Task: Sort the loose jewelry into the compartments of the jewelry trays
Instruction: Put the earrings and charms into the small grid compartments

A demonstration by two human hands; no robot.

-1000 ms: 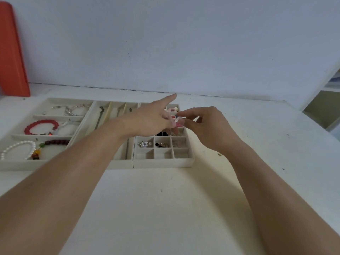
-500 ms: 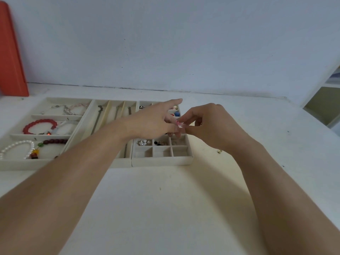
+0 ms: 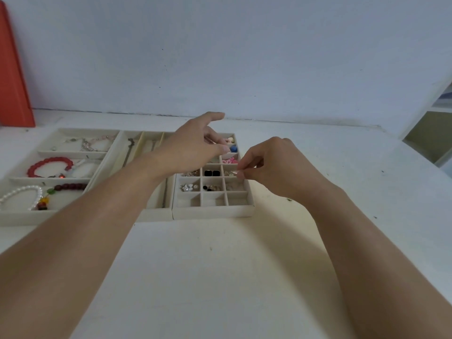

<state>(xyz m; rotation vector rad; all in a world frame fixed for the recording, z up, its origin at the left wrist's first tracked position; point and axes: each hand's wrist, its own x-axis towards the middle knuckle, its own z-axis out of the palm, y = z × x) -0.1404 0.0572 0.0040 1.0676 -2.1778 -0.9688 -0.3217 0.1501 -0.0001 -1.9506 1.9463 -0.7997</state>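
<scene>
Above the right edge of the small-grid tray (image 3: 212, 211), the right hand (image 3: 271, 165) hovers with its fingers curled, pinching a tiny pale piece of jewelry (image 3: 234, 172) between thumb and forefinger; what kind of piece it is cannot be told. Just to its left, the left hand (image 3: 193, 145) hangs over the tray's far cells, forefinger stretched forward, the other fingers loosely bent, holding nothing. Three cream trays sit side by side on the white table (image 3: 220, 277): the grid tray, a long-slot tray (image 3: 156, 211) and a bracelet tray (image 3: 22, 220). A red bracelet (image 3: 49, 165) and a pearl bracelet (image 3: 22, 195) lie in separate compartments. No writing is readable.
</scene>
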